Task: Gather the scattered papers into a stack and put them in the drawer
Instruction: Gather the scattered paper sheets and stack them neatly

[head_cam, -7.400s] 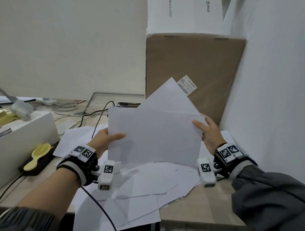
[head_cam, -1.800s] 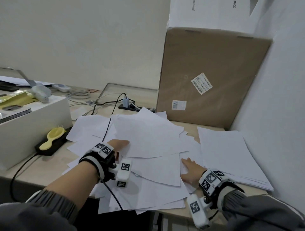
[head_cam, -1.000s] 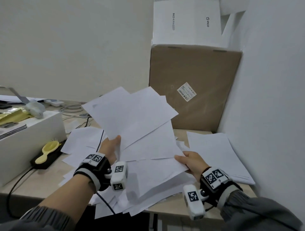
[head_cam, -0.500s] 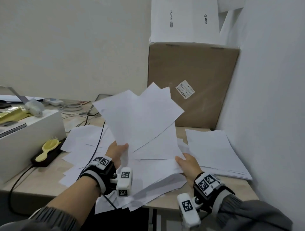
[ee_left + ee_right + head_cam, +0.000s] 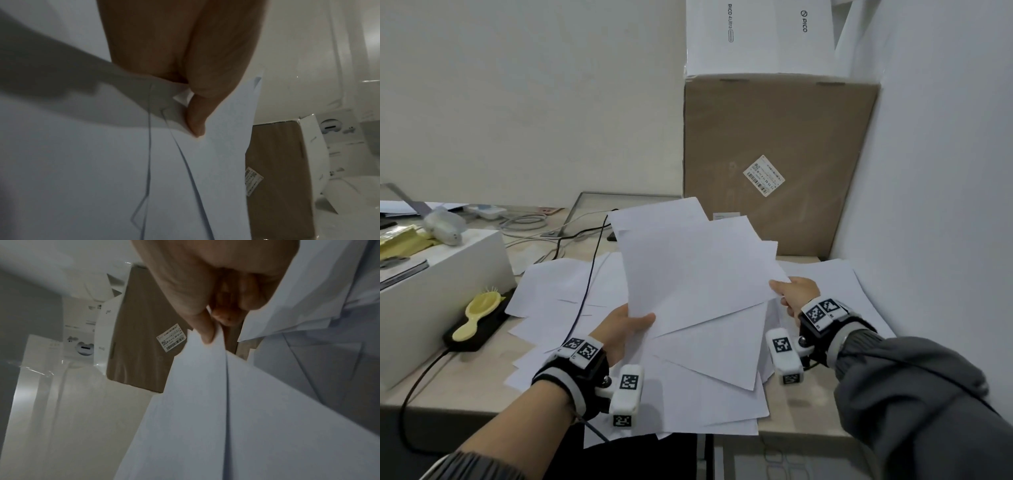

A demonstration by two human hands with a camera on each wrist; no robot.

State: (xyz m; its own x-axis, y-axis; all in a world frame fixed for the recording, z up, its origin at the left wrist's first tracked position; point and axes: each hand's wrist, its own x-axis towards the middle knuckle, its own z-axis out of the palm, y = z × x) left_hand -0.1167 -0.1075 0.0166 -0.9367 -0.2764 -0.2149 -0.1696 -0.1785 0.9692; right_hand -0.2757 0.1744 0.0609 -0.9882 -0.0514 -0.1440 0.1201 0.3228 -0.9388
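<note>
Holding a fanned bunch of papers [image 5: 698,274] above the table's [image 5: 469,383] front edge: left hand [image 5: 619,329] pinches the lower-left corner, right hand [image 5: 796,294] apparently grips the right edge w/ curled fingers [image 5: 207,331].

Ahead of you a brown carton [image 5: 774,164] stands in the corner, white box [image 5: 760,34] on top; a yellow brush [image 5: 477,313] lies at your left.
</note>
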